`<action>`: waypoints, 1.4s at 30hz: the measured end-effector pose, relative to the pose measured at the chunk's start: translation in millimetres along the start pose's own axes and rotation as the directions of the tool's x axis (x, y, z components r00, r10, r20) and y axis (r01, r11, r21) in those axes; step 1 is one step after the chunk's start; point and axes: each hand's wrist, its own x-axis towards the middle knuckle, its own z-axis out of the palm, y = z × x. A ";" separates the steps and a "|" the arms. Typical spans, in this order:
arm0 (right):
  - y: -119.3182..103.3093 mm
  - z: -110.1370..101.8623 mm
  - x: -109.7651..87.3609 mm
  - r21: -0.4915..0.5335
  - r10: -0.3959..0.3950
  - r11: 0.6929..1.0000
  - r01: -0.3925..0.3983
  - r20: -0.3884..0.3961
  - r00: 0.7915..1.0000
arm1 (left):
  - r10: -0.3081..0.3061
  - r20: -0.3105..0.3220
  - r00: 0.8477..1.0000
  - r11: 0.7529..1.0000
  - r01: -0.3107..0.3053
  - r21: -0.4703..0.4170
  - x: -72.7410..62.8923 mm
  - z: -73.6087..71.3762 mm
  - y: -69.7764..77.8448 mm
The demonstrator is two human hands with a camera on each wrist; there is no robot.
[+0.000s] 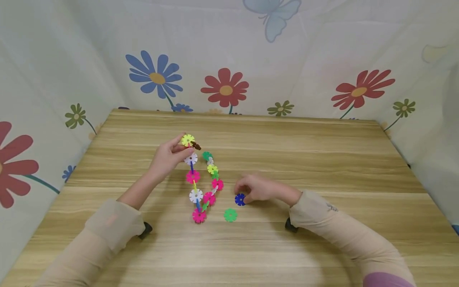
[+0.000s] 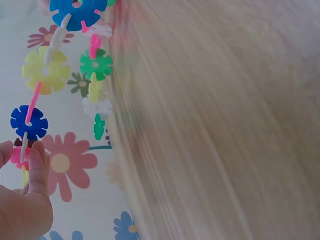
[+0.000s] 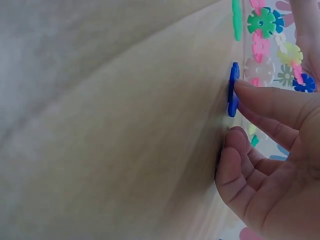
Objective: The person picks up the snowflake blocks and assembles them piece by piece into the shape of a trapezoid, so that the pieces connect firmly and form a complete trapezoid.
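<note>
My left hand [image 1: 168, 157] pinches a chain of notched plastic flower discs close to its upper end. Around the fingers are a yellow disc [image 1: 187, 140] and a dark brown disc [image 1: 196, 146]. From there the chain hangs and curves back up through a pink disc [image 1: 193, 176] to a green disc [image 1: 206, 155] at its other end. Low over the table, my right hand [image 1: 259, 187] holds a loose dark blue disc [image 3: 233, 90] between thumb and index finger. The other right fingers are curled near the wood. Whether the blue disc still touches the table is hard to tell.
A loose green disc [image 1: 230, 215] lies flat on the wooden table [image 1: 322, 159], between the chain and my right hand. Behind the table hangs a pale curtain [image 1: 193, 36] printed with flowers and a butterfly.
</note>
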 end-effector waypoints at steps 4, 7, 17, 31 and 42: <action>-0.8 0.6 0.4 -0.015 0.018 1.000 -0.018 0.004 1.000 | -0.005 0.005 1.000 1.000 0.005 0.003 -0.2 0.0 0.7; -1.8 0.6 0.5 -0.023 0.026 0.999 -0.026 0.008 1.000 | -0.010 0.005 1.000 1.000 0.010 0.006 -0.7 0.4 0.8; -4.0 1.3 -2.0 0.031 0.043 0.999 -0.043 -0.009 0.999 | -0.010 0.012 1.000 1.000 0.010 -0.016 -2.7 4.8 -0.2; -9.1 -9.3 2.0 0.402 0.066 0.915 0.034 -0.232 0.970 | -0.001 0.006 1.000 0.999 0.001 -0.042 -9.7 14.6 6.9; -22.8 -19.8 21.6 0.569 0.201 0.817 0.095 -0.436 0.877 | 0.043 -0.054 0.998 0.997 -0.046 -0.064 -18.4 28.7 13.4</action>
